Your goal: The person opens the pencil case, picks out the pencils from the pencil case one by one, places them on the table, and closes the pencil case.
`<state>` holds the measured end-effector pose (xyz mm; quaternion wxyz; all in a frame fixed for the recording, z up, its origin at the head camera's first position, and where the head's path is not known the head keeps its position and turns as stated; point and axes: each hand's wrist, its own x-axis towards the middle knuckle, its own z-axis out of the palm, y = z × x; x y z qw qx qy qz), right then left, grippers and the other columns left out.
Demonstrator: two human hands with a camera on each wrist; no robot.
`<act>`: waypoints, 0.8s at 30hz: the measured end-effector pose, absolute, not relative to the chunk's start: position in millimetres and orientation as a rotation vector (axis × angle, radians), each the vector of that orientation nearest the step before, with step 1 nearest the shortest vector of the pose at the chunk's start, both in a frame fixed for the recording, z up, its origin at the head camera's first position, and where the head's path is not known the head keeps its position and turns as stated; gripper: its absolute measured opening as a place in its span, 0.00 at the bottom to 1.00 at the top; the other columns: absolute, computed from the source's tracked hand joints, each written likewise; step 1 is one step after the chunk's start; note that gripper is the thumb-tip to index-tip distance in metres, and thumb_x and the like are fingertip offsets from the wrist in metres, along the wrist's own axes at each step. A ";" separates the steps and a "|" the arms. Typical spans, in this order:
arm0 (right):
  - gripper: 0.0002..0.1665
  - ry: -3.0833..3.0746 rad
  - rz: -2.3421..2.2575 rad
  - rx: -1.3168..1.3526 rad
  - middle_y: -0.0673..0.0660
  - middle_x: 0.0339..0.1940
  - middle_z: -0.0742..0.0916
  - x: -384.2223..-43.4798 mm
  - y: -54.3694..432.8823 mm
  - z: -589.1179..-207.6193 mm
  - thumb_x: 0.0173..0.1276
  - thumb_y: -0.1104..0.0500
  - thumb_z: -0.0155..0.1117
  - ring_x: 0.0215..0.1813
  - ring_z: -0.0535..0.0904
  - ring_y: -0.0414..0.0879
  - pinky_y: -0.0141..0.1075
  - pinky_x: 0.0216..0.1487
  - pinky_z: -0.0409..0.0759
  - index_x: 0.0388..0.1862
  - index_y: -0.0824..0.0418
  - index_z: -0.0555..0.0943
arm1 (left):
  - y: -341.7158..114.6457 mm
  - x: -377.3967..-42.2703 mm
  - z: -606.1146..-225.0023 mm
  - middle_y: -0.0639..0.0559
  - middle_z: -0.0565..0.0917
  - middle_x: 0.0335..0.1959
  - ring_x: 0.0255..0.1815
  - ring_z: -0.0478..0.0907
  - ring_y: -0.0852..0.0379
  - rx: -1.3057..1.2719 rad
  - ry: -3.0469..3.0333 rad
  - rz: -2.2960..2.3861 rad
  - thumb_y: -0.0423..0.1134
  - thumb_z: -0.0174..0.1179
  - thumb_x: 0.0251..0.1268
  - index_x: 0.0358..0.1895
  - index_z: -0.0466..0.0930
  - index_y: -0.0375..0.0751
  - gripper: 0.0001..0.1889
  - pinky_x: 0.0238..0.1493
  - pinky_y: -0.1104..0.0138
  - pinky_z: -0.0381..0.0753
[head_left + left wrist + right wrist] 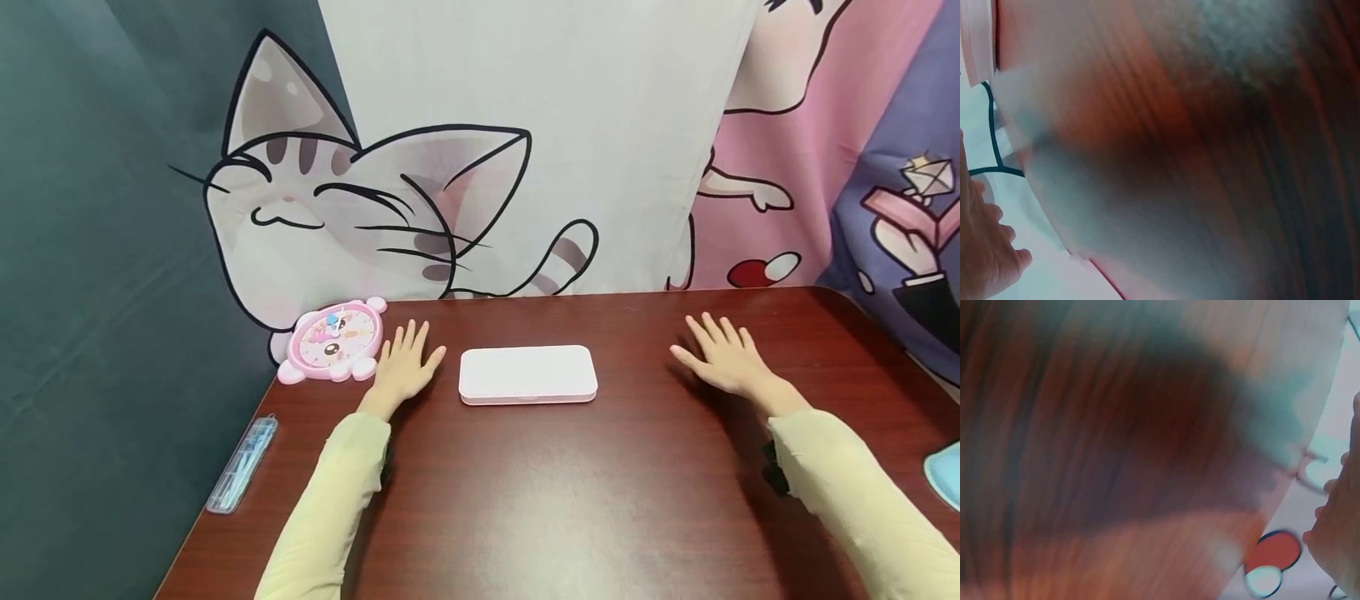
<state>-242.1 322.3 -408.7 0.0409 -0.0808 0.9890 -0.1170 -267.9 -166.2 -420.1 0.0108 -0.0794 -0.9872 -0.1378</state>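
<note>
A closed white case with a pinkish lower edge (528,375) lies flat on the brown table, between my two hands. My left hand (403,367), palm down with fingers spread, is nearest to a pink animal-shaped clock (335,340) on its left, and it holds nothing. Well to the right of the case, my right hand (723,360) also has its fingers straight and spread, with nothing in it. In the left wrist view part of the left hand (991,250) shows at the lower left edge; the right wrist view catches the right hand (1338,519) at its right edge.
A clear narrow plastic box with bluish contents (242,464) lies along the table's left edge. Something light blue (947,473) is cut off at the far right. Behind the wooden table (570,500) hangs a cloth with a cartoon cat (330,225).
</note>
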 end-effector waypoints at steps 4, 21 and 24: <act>0.46 3.048 -0.342 -0.335 0.73 0.71 0.53 -247.9 295.8 -407.3 0.69 0.35 0.38 0.70 0.43 0.71 0.64 0.66 0.39 0.72 0.66 0.49 | -161.2 -267.5 -420.1 0.40 0.50 0.73 0.74 0.44 0.40 -0.280 -3.069 -0.440 0.61 0.36 0.67 0.72 0.48 0.44 0.36 0.70 0.46 0.44; 0.37 2.980 -0.336 -0.798 0.63 0.73 0.58 -252.6 173.1 -412.9 0.70 0.40 0.41 0.73 0.49 0.63 0.58 0.69 0.46 0.72 0.58 0.55 | -135.9 -261.0 -421.7 0.44 0.50 0.74 0.75 0.43 0.44 -0.539 -3.059 -0.320 0.64 0.36 0.66 0.72 0.49 0.47 0.36 0.71 0.49 0.43; 0.39 2.925 -0.335 -0.882 0.62 0.73 0.59 -248.4 156.0 -413.8 0.69 0.38 0.41 0.73 0.51 0.62 0.58 0.69 0.48 0.71 0.58 0.56 | -129.6 -257.4 -419.1 0.43 0.50 0.73 0.75 0.43 0.44 -0.664 -3.077 -0.367 0.63 0.38 0.65 0.72 0.49 0.45 0.37 0.71 0.50 0.44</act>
